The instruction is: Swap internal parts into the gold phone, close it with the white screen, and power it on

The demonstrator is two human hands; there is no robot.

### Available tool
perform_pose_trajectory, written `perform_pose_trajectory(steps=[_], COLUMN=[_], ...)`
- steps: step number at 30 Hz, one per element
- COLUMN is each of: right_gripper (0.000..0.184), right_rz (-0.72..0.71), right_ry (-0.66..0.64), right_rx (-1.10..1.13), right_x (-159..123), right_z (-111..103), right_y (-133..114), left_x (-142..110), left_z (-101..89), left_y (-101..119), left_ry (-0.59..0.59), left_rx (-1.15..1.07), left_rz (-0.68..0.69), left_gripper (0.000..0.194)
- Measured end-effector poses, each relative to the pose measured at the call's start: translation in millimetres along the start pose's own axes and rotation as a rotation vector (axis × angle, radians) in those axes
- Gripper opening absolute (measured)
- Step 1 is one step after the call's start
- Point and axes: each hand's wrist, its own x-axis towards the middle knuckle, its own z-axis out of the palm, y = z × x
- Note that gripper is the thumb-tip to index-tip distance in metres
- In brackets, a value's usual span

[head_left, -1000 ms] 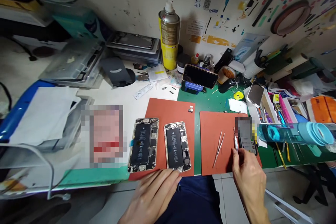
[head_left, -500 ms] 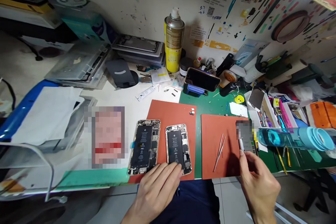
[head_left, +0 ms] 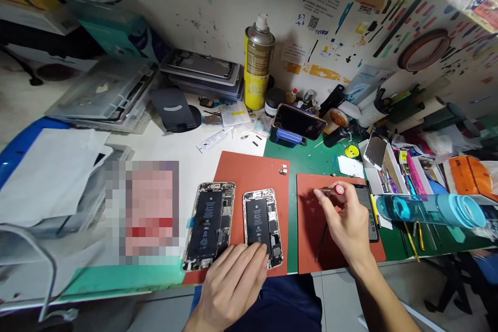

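My left hand (head_left: 235, 280) lies across the lower end of the smaller opened phone (head_left: 259, 220), fingers together and bent over it, thumb hidden. That phone shows its black battery and boards. Left of it is a larger opened phone (head_left: 206, 223), also with battery exposed. Over the right-hand red mat, my right hand (head_left: 348, 225) is closed around a small screwdriver (head_left: 330, 190) with a red end cap; its tip is hard to make out. Below that hand are tweezers (head_left: 320, 244), partly covered. A dark-screened phone (head_left: 371, 212) is partly hidden behind the hand.
Two red mats (head_left: 249, 168) lie on the bench. A blue water bottle (head_left: 428, 209) rests on its side at the right, near tool trays (head_left: 392, 176). A spray can (head_left: 258, 62) and a propped phone (head_left: 299, 122) stand behind. Small metal parts (head_left: 283, 169) sit on the left mat.
My right hand has moved left and up over the right mat, turning the screwdriver so its red cap shows. My left hand stays on the smaller phone. The view has shifted slightly.
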Motion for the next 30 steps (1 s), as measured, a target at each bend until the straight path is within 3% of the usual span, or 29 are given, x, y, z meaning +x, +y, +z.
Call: perform_pose_trajectory(steps=[3,7,10,17,24,30], right_gripper=[0.036,0.055,0.052,0.020,0.019,0.015], right_rz=[-0.005,-0.021,-0.089,-0.195,-0.387,-0.393], right_ry=[-0.013,0.066,0.083,0.109,0.120,0.121], right_rx=[0.047,0.319,0.402,0.271,0.124,0.058], right_x=[3.3,3.9,5.0,8.5,16.2,18.6], right_z=[4.3,15.2,30.2,62.1,81.4,87.4], right_y=[-4.7,-18.5,-24.6,-27.8,-30.6,-28.1], left_x=[-0.4,-1.4,-3.9,-6.7,-3.5,-3.4], left_z=[0.4,0.6,0.9,1.1,-0.6,-0.9], left_y=[0.4,1.7,1.5,-0.6,-0.1,0.0], left_ry=[0.002,-0.001,0.019,0.027,0.041,0.049], left_rx=[-0.001,0.008,0.006,-0.020,-0.023,-0.018], left_rz=[-0.012,-0.008,-0.008,0.011,0.003,0.002], left_gripper=[0.019,0.016,0.014,0.014,0.014,0.014])
